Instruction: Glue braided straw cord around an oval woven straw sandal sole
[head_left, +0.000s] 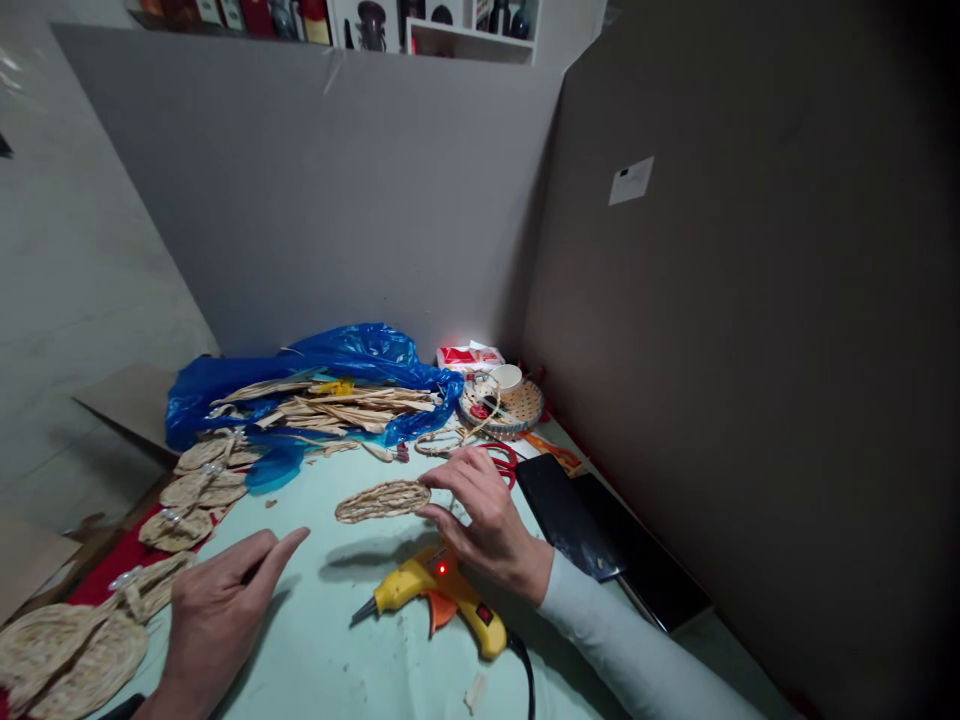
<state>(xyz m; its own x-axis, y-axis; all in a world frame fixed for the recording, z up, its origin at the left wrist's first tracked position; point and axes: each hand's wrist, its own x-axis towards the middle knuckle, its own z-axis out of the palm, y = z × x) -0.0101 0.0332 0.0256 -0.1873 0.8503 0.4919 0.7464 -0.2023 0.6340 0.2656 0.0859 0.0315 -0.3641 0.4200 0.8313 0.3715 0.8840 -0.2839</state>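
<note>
The fingers [444,477] and thumb of our right hand [491,520] pinch the right end of 1 woven oval [382,501], which we hold in the air above the desk [322,670], near the centre of the frame, its shadow lying below. Our left hand [217,605], lower left, has its thumb stretched toward the oval but well apart from it; its other fingers curl under, so we cannot tell whether they press together, and we see nothing in them. The weaving of this oval looks complete to us, yet we see no ornament on it. Down the left edge lie at least 4 woven pieces [204,490], some with shiny ornaments [126,577], which we judge to be further along. Just below our right hand, a yellow glue gun [459,592] lies with its red light showing, its nozzle apart from the oval. Plenty of loose strips [352,408] lie in the blue bag [196,402], left of centre, so we reckon much material is left unworked.
</note>
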